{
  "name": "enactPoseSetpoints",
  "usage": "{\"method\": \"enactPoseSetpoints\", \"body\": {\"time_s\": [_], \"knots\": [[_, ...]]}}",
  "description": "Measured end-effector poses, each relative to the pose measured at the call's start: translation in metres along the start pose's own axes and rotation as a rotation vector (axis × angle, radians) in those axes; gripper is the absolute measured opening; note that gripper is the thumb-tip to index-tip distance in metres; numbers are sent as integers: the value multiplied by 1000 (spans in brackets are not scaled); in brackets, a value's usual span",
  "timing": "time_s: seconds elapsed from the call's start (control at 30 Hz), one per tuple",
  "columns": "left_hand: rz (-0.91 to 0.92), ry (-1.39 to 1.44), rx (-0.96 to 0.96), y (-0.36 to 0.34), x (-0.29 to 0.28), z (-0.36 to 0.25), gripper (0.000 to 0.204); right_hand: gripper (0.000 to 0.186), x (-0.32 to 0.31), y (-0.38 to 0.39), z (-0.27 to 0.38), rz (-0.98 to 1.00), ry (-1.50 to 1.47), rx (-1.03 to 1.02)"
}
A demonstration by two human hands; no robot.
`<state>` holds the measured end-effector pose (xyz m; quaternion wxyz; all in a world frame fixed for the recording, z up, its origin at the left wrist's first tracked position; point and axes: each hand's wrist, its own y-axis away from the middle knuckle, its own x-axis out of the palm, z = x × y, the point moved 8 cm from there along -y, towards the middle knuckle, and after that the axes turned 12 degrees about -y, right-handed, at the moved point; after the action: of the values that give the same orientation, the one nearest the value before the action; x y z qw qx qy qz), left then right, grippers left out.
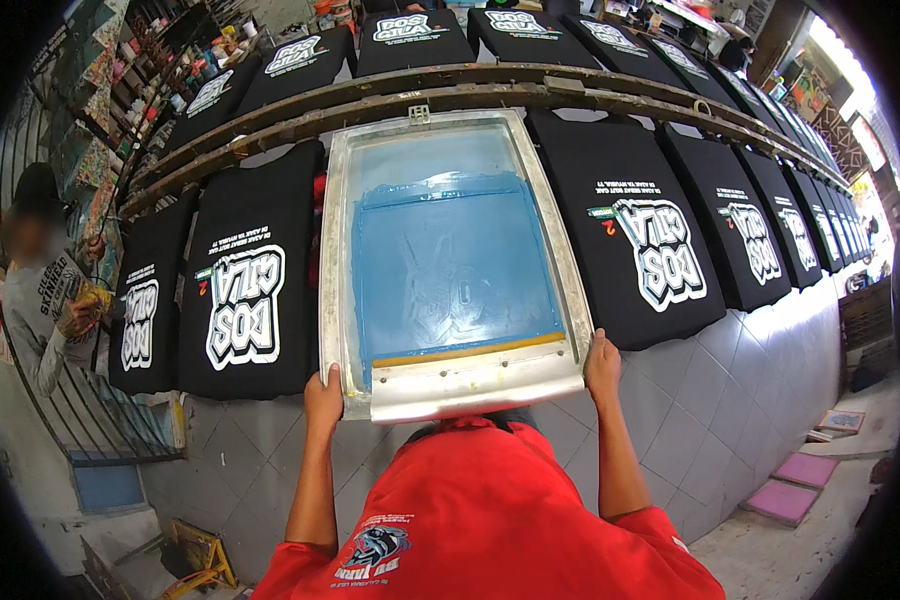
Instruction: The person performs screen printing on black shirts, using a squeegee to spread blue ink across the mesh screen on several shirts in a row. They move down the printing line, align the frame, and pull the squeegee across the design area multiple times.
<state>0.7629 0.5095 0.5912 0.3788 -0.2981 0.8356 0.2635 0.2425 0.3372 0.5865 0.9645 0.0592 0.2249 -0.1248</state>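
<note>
Both hands are on a metal screen frame (336,250) in the middle of the near row, between a black shirt on the left (245,290) and a black shirt on the right (635,235), each showing a white print. The left hand (323,398) is closed around the frame's near left corner, thumb along the edge; the right hand (602,368) grips the near right corner in the same way, so both are drawn in narrow on the rim. Inside the frame is a blue mesh (450,240), and a faint design shows in it. Across the near end lies a pale metal bar (480,388) with a yellow strip (480,350) along its far side, probably a squeegee, which neither hand clearly holds. The far edge comes up to a wooden rail (530,97), near a small metal clip (419,115). The step in hand looks like positioning the frame in its place; whether it is fully down or slightly raised cannot be told. Whichever way it goes, a next move would seem to call for even support at both corners, keeping the frame level, square to the rail and free of the neighbouring shirts, without letting the loose-looking bar slide.
</note>
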Motion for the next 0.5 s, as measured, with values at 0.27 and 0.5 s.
{"method": "enactPoseSetpoints", "body": {"time_s": [0.27,0.5], "knots": [[-44,15,35,-7,22,18,48,53,7,1,-3,-15,47,93],[98,203,-12,-8,27,19,49,47,9,-3,-4,82,-28,16]]}}
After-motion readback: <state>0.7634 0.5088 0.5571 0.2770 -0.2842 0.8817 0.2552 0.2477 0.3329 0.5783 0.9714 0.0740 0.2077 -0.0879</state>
